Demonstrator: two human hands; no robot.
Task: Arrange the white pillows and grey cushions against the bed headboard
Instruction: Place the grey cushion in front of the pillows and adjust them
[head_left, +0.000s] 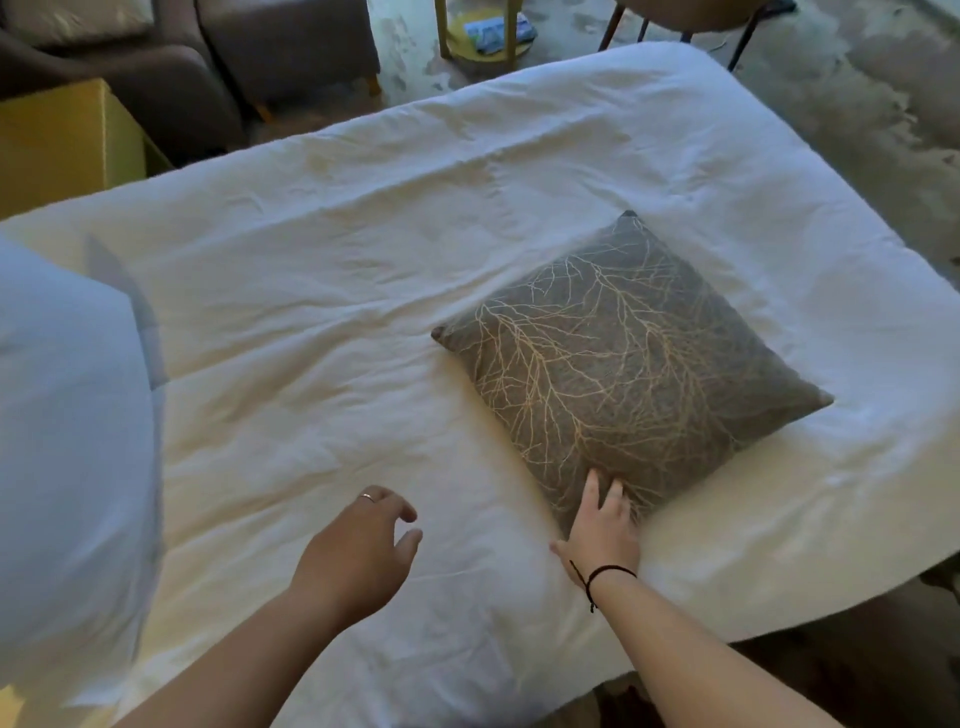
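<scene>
A grey cushion (618, 374) with a gold branch pattern lies flat on the white duvet (322, 322), right of the middle. My right hand (602, 530) rests on the cushion's near corner, fingers spread over the fabric and thumb at its edge. My left hand (363, 545), with a ring on one finger, hovers over the duvet to the left of the cushion, fingers curled and apart, holding nothing. A large white pillow (67, 467) fills the left edge of the view. The headboard is out of sight.
A yellow box (67, 140) stands at the far left beside the bed. Brown sofas (208, 57) sit beyond it. A small yellow side table (483, 36) and chair legs (743, 31) stand on the worn floor past the bed's far edge.
</scene>
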